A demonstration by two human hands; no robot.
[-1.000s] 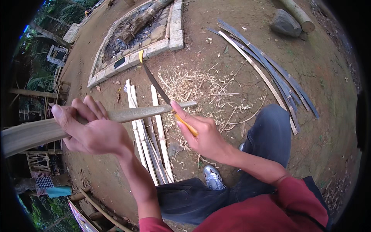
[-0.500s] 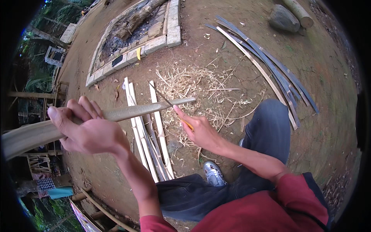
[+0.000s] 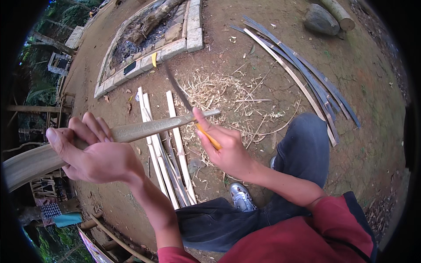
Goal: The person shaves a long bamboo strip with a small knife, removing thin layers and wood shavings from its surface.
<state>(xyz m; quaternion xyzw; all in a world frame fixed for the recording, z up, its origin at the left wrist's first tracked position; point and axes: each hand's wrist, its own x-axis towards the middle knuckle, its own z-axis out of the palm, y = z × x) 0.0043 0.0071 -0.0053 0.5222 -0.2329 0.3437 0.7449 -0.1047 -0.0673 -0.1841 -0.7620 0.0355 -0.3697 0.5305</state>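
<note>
As the head view showed, the left hand (image 3: 98, 160) had its fingers curled around the stick (image 3: 144, 130), which lay across the palm. The stick slanted from the left rim, where it was broad, up to a narrow tip above the ground (image 3: 372, 144). The right hand (image 3: 228, 147) was closed on the yellow handle (image 3: 207, 135) of the knife (image 3: 175, 85), one fingertip near the base of the blade. The blade crossed the stick close to its narrow tip, its curved point toward the upper left.

Below, pale strips (image 3: 177, 144) lay lengthwise on the ground, partly hidden by the stick, with curly shavings (image 3: 215, 87) scattered just to their right. Dark strips (image 3: 302, 70) lay in a loose bundle farther right, well apart from both hands. At the top stood the stone rim of a fire pit (image 3: 193, 41), with a phone (image 3: 129, 67) resting on it. A rock (image 3: 322, 19) touched or nearly touched a log (image 3: 340, 13) at the upper right.
</note>
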